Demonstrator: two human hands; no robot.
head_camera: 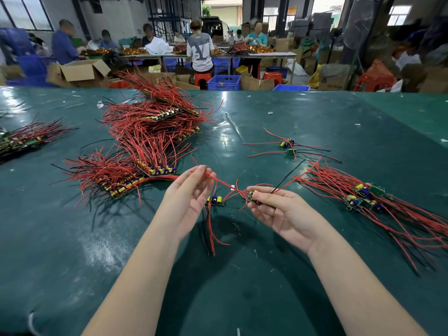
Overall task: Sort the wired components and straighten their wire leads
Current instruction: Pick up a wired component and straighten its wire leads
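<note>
We hold a small green circuit board (253,197) pinched in our right hand (281,212), just above the dark green desk (242,287); our left hand (191,190) pinches its red wire lead (223,183), pulling it straight. Right of the board lies a small sorted bundle (368,197); the large tangled pile (150,139), far left, remains.

Hands (194,190) stretch a red lead (224,183) between them.
</note>
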